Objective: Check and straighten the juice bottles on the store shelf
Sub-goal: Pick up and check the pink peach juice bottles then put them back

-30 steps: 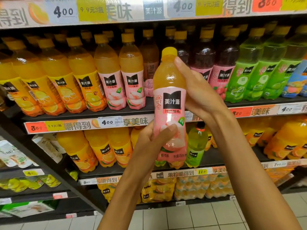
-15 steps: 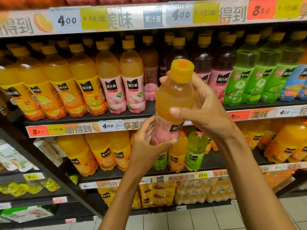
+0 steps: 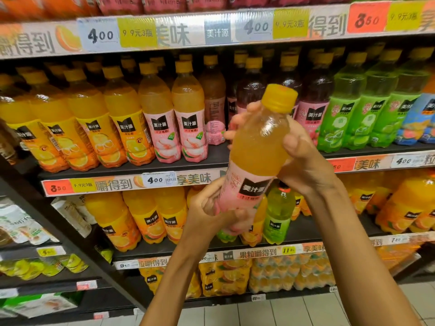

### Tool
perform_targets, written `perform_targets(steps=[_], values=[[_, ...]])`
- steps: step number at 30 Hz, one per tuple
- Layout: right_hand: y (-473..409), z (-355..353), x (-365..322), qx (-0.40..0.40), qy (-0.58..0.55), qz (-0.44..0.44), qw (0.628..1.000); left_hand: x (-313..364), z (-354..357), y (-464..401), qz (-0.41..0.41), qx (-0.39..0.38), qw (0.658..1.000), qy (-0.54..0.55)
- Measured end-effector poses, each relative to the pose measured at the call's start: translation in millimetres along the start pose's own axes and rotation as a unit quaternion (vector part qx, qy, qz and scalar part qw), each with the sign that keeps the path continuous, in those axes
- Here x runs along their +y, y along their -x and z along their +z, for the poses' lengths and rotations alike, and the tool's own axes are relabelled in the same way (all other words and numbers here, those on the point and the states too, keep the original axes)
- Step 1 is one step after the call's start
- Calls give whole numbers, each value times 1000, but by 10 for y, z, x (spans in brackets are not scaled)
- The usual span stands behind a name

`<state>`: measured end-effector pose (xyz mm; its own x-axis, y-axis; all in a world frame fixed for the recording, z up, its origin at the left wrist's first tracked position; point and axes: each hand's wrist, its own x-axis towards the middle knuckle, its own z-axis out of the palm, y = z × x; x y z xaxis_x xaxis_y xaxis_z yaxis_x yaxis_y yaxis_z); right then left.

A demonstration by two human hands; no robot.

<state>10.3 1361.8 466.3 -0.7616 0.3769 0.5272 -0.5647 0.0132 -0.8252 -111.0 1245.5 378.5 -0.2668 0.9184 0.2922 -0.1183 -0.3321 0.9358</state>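
I hold a peach juice bottle [image 3: 257,147] with a yellow cap and pink label in front of the shelf, its top tilted toward me and to the right. My left hand [image 3: 209,215] grips its base and lower label. My right hand [image 3: 301,158] wraps its upper body from the right. Two matching peach bottles [image 3: 174,128] stand upright on the middle shelf [image 3: 216,158], with a gap to their right. One bottle [image 3: 213,107] behind that gap shows its back label.
Orange juice bottles [image 3: 77,123] fill the shelf's left, dark red bottles [image 3: 315,100] and green bottles [image 3: 367,109] its right. A lower shelf [image 3: 303,234] holds larger orange and green bottles. Multipacks [image 3: 270,271] sit at the bottom above the tiled floor [image 3: 282,311].
The bottle went from upright with its label facing me to tilted, cap toward me. Both hands kept their grip and shifted slightly right; the view moved closer to the shelf.
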Motion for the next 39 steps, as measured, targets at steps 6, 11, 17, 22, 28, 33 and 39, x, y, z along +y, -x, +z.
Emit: perform_targets(steps=[6,11,17,22,28,33,39], values=[[-94,61,75,78,-11,36,996,-20,103,34,-43,-25,999,-17],[-106,102,99,166,94,61,980,-42,220,-18,-83,52,993,-60],[-152,66,86,145,22,91,985,47,190,-52,-122,-1,988,91],[-200,118,106,149,54,95,983,18,183,-40,-123,21,992,23],[-198,139,141,209,139,92,964,79,220,-119,-85,76,990,-79],[-197,57,152,196,66,119,971,47,185,-87,-127,39,990,55],[-230,76,191,161,-28,121,979,22,239,-51,-140,6,987,75]])
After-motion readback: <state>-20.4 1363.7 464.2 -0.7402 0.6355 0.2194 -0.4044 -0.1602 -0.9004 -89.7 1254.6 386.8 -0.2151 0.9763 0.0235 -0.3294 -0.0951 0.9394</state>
